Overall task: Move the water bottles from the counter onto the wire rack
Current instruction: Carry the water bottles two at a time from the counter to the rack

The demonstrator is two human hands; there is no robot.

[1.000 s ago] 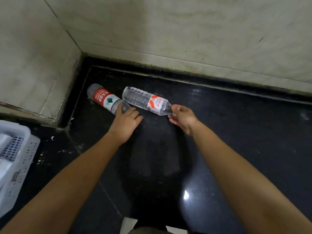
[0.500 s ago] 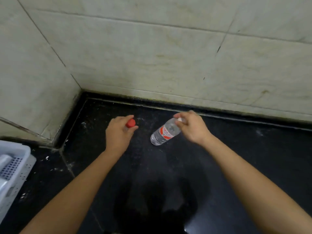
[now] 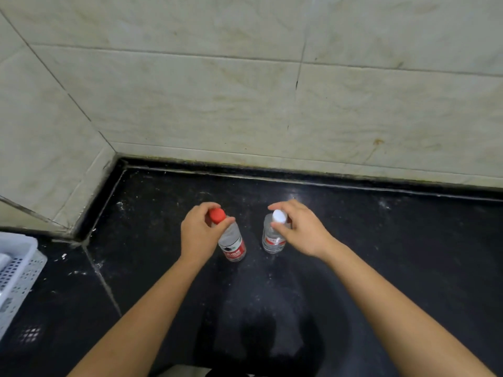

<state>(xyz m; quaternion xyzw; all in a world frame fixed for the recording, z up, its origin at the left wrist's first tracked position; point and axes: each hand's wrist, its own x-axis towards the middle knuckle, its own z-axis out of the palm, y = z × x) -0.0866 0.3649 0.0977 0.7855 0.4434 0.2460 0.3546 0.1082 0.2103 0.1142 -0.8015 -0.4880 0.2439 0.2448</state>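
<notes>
Two clear water bottles are held upright over the black counter (image 3: pixel 381 254). The red-capped bottle (image 3: pixel 232 243) with a red label hangs from my left hand (image 3: pixel 197 235), whose fingers pinch its neck just under the cap. The white-capped bottle (image 3: pixel 272 240) with a red and white label is gripped at the neck by my right hand (image 3: pixel 302 231). Whether the bottle bases touch the counter I cannot tell. No wire rack is in view.
Tiled walls (image 3: pixel 245 104) close the counter at the back and left, meeting in a corner. A white perforated plastic basket (image 3: pixel 19 278) sits at the left edge. A seam (image 3: pixel 100 278) runs across the counter on the left.
Both bottles lay on their sides a second ago. My hands took them by the necks and raised them upright. The view has tilted up toward the wall.
</notes>
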